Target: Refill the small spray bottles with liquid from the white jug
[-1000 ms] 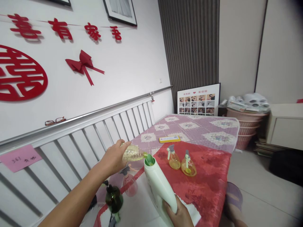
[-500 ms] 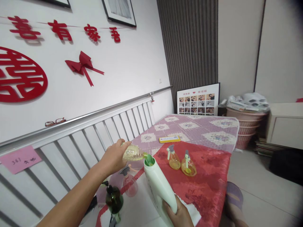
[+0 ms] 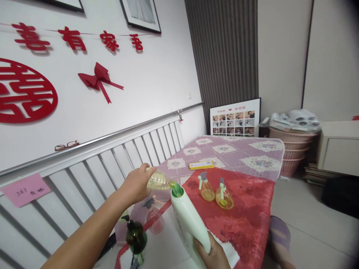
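Note:
My left hand point(image 3: 137, 184) is wrapped round a clear plastic bottle point(image 3: 159, 181) of pale yellow liquid. The bottle lies tipped almost level, its neck at the green mouth of a pale green bottle point(image 3: 190, 220). Lower down, my right hand point(image 3: 213, 254) grips that larger bottle, which leans with its opening up and to the left. Right of it, two small spray bottles point(image 3: 207, 192) with yellow liquid stand on the red cloth point(image 3: 238, 231). Near my left forearm are a pink spray bottle point(image 3: 155, 218) and a dark green pump bottle point(image 3: 136, 237).
A yellow flat case point(image 3: 201, 165) lies on the purple patterned tablecloth point(image 3: 190, 151). White railings point(image 3: 117, 160) run along the wall at left, with a pink note point(image 3: 26, 189) on them. Pink baskets point(image 3: 294, 149) stand beyond the table at right.
The view has shifted very slightly. Both hands keep their hold, and the clear bottle's neck stays at the pale green bottle's mouth.

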A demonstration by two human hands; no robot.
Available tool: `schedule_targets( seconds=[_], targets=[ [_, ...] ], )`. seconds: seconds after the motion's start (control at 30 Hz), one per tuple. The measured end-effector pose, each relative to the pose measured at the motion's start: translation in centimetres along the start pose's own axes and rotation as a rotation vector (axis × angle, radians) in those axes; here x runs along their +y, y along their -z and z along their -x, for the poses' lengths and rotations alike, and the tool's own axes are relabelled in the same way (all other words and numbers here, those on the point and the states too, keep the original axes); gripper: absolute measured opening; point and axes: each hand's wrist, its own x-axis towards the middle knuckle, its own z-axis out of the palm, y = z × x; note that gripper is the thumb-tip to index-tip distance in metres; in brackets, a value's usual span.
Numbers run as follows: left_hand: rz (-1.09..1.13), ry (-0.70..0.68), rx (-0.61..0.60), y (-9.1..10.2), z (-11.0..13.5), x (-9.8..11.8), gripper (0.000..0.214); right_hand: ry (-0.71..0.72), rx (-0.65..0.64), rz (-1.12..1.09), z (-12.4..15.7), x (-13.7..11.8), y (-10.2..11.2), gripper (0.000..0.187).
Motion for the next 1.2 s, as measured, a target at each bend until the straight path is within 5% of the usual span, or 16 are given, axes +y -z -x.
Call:
schedule_targets(
  seconds=[1.2],
  targets=[
    [-0.367, -0.190, 0.003, 4.4, -2.1, 4.6, 0.066, -0.037, -0.041, -0.040, 0.2, 0.6, -0.1, 0.031]
  ],
)
